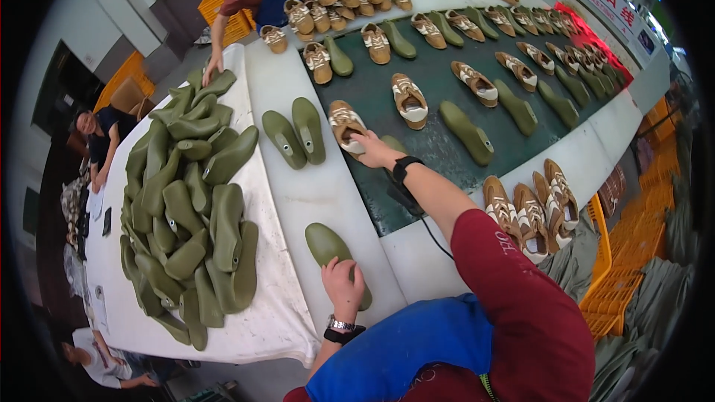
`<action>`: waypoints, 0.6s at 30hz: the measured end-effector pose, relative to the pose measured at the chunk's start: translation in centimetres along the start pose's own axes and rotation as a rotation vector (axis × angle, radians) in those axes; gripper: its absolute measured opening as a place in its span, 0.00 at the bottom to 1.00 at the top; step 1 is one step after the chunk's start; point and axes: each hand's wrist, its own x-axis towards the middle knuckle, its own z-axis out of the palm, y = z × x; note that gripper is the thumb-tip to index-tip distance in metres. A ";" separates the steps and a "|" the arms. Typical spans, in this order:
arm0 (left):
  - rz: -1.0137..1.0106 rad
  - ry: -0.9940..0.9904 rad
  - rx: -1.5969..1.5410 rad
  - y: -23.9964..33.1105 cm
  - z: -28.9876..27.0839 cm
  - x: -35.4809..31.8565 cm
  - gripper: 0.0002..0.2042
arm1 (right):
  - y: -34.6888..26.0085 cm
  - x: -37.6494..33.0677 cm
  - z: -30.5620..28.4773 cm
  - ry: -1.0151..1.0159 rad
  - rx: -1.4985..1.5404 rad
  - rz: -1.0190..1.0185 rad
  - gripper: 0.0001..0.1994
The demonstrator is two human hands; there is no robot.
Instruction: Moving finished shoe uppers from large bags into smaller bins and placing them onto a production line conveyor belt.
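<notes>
My left hand (343,288) is closed round the heel end of an olive-green shoe last (325,241) lying on the white tabletop, its toe pointing away from me. With my right hand (375,151) I grip the heel opening of a brown and white sneaker (345,118) at the near left corner of the dark green belt. Another green last (393,144) is partly hidden behind my right wrist. A pair of green lasts (294,134) sits on the white strip left of the sneaker.
A large heap of lasts (186,216) covers the white cloth at left. Sneakers and lasts stand in rows on the green belt (439,171). Several sneakers (530,212) rest at the near right edge, beside orange crates (607,290). Across the table, a co-worker's hand (214,67) touches the heap.
</notes>
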 end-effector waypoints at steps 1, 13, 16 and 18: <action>-0.027 0.004 -0.003 -0.2 -0.3 -0.4 0.03 | -1.0 0.4 0.8 -0.049 -0.018 0.100 0.33; 0.074 0.007 -0.013 -1.6 1.0 -0.6 0.03 | -2.8 -21.7 -3.7 -0.555 0.169 -0.134 0.19; 0.108 -0.033 -0.047 -2.0 1.1 -0.6 0.03 | -1.5 -30.8 -5.1 -0.559 0.410 -0.083 0.20; 0.137 -0.089 -0.093 -1.8 1.0 -0.6 0.03 | 0.4 -38.0 -4.7 -0.422 0.591 0.073 0.17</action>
